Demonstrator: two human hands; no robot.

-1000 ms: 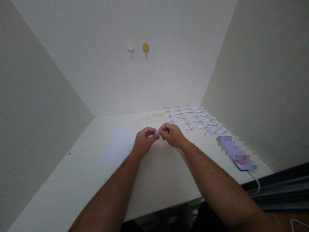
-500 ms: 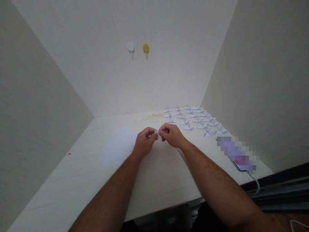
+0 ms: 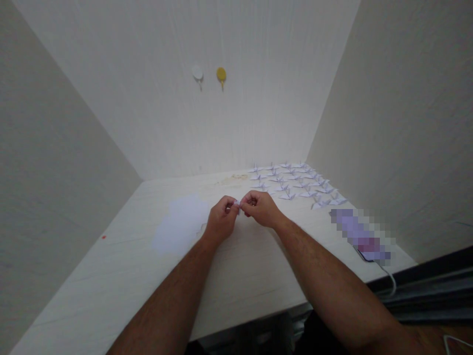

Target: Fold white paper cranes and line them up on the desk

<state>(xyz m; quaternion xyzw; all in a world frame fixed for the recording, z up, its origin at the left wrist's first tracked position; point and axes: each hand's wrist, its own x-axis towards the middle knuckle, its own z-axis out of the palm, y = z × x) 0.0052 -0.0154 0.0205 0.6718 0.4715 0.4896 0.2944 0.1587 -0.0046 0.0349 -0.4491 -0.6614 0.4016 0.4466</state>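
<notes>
A small piece of folded white paper (image 3: 237,208) is pinched between my two hands above the middle of the table. My left hand (image 3: 222,217) is closed on its left side, thumb pressed against the fingers. From the right, my right hand (image 3: 259,207) pinches its edge with thumb and forefinger. Most of the paper is covered by fingertips, so its folded form cannot be made out. Beyond my right hand, several white paper cranes (image 3: 286,195) stand in rows at the back right. Left of my left hand lie white paper sheets (image 3: 179,224).
A phone (image 3: 356,234), its screen blurred out, lies at the right edge of the table (image 3: 251,281) with a white cable (image 3: 391,281) attached. A white hook (image 3: 198,74) and a yellow hook (image 3: 221,74) are on the back wall. Walls enclose both sides.
My right fingertips have moved slightly left, closer to my left fingers at the paper. The whole view has shifted a little. The cranes and phone stay in place.
</notes>
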